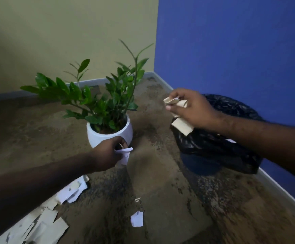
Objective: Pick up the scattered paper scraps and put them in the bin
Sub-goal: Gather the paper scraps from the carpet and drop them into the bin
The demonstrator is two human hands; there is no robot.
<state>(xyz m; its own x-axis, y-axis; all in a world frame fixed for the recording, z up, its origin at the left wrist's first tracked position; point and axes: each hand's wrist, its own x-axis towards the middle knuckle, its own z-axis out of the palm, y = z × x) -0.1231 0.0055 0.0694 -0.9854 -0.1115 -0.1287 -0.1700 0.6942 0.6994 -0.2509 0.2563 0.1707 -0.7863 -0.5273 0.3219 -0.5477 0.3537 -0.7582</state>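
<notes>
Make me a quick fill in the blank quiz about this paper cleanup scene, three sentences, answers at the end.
1. The right hand holds beige scraps above the bin, which is lined with a ____ bag.
2. The left hand grips a white scrap in front of the ____ plant pot.
3. The wall behind the bin is ____.

Answers: black; white; blue

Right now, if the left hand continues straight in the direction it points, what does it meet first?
Probably the white plant pot. The left hand, holding a white paper scrap, points forward and slightly right, and the pot stands directly beyond its fingers. Depth is unclear, so the gap between them cannot be judged.
</notes>
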